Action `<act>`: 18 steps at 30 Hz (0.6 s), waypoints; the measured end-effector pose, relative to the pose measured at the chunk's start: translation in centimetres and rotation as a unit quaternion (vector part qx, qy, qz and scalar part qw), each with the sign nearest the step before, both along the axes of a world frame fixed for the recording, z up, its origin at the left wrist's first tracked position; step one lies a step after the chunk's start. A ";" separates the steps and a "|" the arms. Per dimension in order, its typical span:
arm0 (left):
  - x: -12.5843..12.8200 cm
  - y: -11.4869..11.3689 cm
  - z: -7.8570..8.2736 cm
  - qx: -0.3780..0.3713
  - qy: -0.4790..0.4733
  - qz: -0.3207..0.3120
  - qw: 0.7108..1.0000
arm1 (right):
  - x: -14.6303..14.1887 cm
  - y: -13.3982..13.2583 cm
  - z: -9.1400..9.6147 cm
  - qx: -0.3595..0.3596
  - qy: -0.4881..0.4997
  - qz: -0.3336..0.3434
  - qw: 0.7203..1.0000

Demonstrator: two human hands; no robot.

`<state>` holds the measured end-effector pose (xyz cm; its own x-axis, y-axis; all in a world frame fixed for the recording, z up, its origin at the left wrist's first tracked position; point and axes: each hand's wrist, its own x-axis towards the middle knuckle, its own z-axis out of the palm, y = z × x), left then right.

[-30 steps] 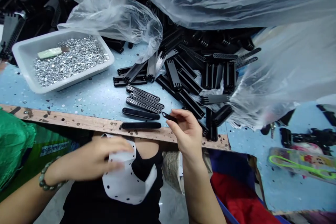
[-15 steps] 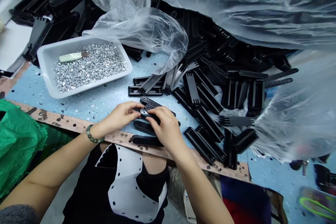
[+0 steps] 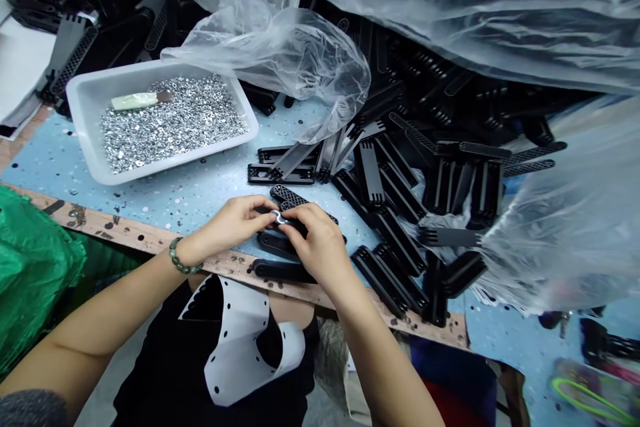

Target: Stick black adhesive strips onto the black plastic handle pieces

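Observation:
My left hand [image 3: 235, 221] and my right hand [image 3: 315, 243] meet over the front of a blue speckled table [image 3: 190, 190]. Both pinch a small silver washer [image 3: 277, 217] against a black plastic strip [image 3: 295, 227] held between them. Under the hands lie a few more black strips in a row; one smooth strip [image 3: 277, 271] rests on the wooden table edge, and a perforated strip [image 3: 290, 196] sits just behind my fingers. A green bead bracelet [image 3: 180, 259] is on my left wrist.
A white tray [image 3: 85, 97] of small silver washers, with a pale-handled tool [image 3: 133, 101] on top, stands at the back left. A large heap of black plastic parts [image 3: 425, 167] spreads right, under clear plastic sheeting [image 3: 450, 7]. A green bag [image 3: 35, 273] hangs at the left.
One second ago my left hand was at my lap and my right held a black strip alone. Both hands have since come together on the strip, and a silver washer now shows between the fingertips.

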<state>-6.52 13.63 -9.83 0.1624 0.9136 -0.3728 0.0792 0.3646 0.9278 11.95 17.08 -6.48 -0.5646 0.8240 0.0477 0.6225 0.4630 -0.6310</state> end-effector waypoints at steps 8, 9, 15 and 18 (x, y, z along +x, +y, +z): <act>0.8 0.2 1.7 0.018 0.089 0.023 0.996 | 0.4 -0.7 1.2 0.070 -0.155 -0.034 0.985; 0.8 0.0 1.8 0.022 0.099 0.025 0.995 | 0.9 -0.8 1.4 0.073 -0.171 -0.043 0.982; 0.7 -1.2 2.0 0.091 0.154 -0.005 0.984 | 4.3 -1.1 1.2 -0.013 -0.036 -0.056 0.998; 0.9 -1.2 1.6 0.122 0.174 -0.019 0.977 | 4.8 -1.3 0.6 -0.020 0.000 -0.060 0.998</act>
